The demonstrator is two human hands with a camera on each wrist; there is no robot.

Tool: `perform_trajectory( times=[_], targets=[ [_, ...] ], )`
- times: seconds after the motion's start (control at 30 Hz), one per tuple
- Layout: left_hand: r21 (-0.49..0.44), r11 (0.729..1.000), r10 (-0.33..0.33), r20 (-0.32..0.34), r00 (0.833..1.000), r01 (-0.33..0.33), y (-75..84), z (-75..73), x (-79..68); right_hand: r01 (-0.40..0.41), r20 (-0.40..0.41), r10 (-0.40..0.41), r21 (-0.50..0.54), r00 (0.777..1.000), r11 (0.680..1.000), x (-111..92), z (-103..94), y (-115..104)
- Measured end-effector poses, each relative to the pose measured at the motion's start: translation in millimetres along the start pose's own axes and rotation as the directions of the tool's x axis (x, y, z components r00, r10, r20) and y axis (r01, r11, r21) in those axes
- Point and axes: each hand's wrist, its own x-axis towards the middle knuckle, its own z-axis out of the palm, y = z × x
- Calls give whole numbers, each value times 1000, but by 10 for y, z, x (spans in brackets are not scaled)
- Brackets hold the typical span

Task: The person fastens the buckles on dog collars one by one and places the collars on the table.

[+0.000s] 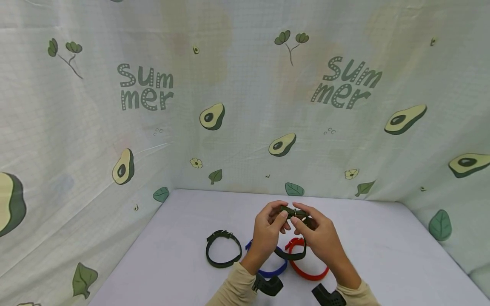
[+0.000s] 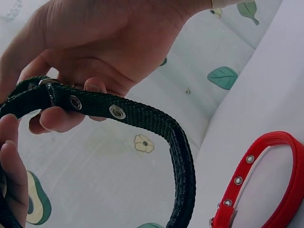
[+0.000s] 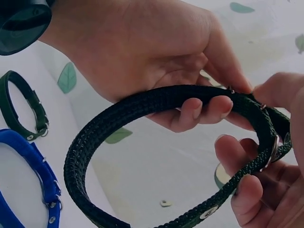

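Observation:
Both hands hold a dark green collar (image 2: 183,180) of woven strap up above the table, its loop hanging below the fingers. My left hand (image 1: 266,231) pinches the strap near the metal buckle (image 3: 274,149). Beside it, my right hand (image 1: 320,238) grips the padded part of the same collar, thumb and fingertips close to the left hand's. Metal eyelets (image 2: 117,111) show along the strap. In the left wrist view the strap's end passes through the metal fitting, partly hidden by fingers.
On the white table (image 1: 164,259) lie three more buckled loops: a dark green collar (image 1: 208,255) at left, a blue collar (image 1: 276,272) below the hands and a red collar (image 1: 311,277) to its right. A printed cloth (image 1: 245,85) walls off the back and sides.

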Motion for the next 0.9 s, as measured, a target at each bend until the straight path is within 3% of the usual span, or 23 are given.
perform_trajectory(
  times=[0.17,0.37,0.9],
  targets=[
    [-19,1000,1,8,1000,-1,-10,-6,1,33,-33,-33,-6,999,999,6,35,22],
    [-95,996,3,4,1000,-2,0,-9,-2,60,-38,-57,67,998,996,5,31,17],
    [-172,985,-16,-24,1000,12,11,-26,-17,-5,-19,7,132,1000,991,4,12,6]
  ],
)
